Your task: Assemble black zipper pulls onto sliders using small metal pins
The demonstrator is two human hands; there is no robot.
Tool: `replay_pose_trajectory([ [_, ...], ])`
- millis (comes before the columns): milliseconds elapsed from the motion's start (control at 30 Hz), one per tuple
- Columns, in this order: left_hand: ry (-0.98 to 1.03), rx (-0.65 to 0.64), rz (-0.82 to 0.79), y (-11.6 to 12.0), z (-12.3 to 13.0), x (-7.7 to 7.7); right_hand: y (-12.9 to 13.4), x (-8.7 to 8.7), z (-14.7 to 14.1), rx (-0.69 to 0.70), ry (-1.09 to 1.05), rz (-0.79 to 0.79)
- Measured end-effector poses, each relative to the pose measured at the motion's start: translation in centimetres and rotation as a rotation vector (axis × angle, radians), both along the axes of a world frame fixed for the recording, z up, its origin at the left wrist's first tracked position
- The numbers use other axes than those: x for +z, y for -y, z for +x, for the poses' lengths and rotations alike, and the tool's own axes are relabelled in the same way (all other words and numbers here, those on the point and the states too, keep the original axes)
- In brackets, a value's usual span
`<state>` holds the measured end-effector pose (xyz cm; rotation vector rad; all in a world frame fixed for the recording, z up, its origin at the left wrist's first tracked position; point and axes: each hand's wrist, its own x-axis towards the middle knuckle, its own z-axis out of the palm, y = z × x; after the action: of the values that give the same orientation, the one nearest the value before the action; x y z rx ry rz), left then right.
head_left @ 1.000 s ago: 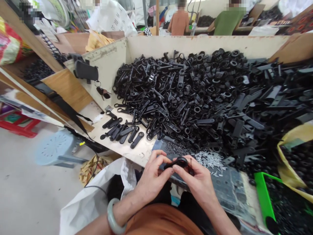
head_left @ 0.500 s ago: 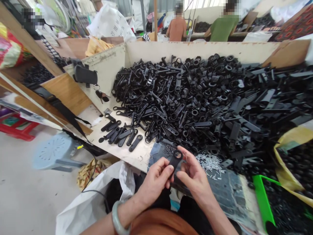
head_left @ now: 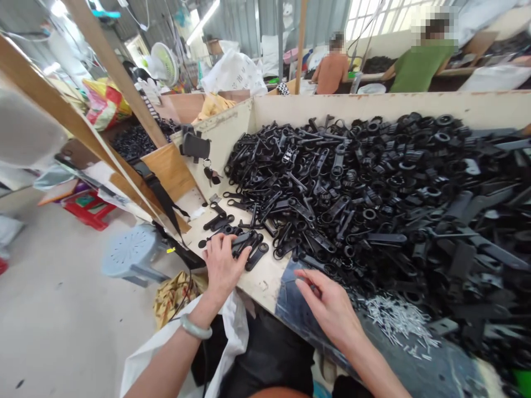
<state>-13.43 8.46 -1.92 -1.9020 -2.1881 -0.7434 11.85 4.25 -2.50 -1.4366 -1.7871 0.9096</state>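
My left hand (head_left: 224, 262), with a pale bangle (head_left: 196, 327) at the wrist, lies over a small group of black ring-ended parts (head_left: 258, 256) on the board's left side. Its fingers are spread around them, and whether it grips one is hidden. My right hand (head_left: 327, 298) is above the dark blue cloth (head_left: 290, 290), thumb and fingers pinched together on something small and dark I cannot make out. Silver pins (head_left: 400, 323) lie in a pile to its right. Behind both hands rises a large heap of black plastic parts (head_left: 352, 182).
Keys (head_left: 211, 174) and a black holder (head_left: 196, 145) hang on the bin's left wall (head_left: 232, 124). A blue stool (head_left: 133, 251) stands at left, a white sack (head_left: 145, 354) below. Two people (head_left: 332, 69) are beyond the bin's back wall.
My left hand has moved left from the black ring-ended part it held to the group on the board. My right hand is now apart from it. The view has turned left.
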Motion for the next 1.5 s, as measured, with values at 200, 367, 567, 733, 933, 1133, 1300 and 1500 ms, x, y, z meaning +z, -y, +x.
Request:
replay_pose_trajectory([
  [200, -0.176, -0.330, -0.011, 0.7, 1.0, -2.3, -4.7, 1.4, -1.7, -0.153, 0.423, 0.152],
  [367, -0.140, -0.315, -0.019, -0.3, -0.2, -3.3, -7.9, 1.9, -2.4, -0.189, 0.516, 0.103],
  [567, 0.226, -0.308, 0.088, 1.2, 1.6, -1.3, -7.9, 1.8, -0.3, -0.187, 0.348, 0.078],
  [733, 1.164, -0.335, -0.472, 5.1, 6.5, 1.3, -0.9, 1.8, 1.9, -0.360, 0.236, 0.229],
  [933, 2.010, -0.199, -0.959, 7.4, 11.0, 1.5, 8.3, 0.7, 2.4, 0.073, 0.218, 0.550],
  [1133, 1.938, -0.119, -0.881, 6.5, 10.5, 1.2, 7.6, 0.9, 3.6, -0.049, -0.034, 0.266],
  [1300, 1.946, -0.099, -0.721, 5.7, 9.0, 1.9, 4.1, -0.3, 5.1, -0.237, 0.037, 0.152],
  [1500, 1.876, -0.200, -0.726, 5.7, 8.9, 1.6, 2.2, -0.3, 3.8, -0.104, 0.229, 0.112],
])
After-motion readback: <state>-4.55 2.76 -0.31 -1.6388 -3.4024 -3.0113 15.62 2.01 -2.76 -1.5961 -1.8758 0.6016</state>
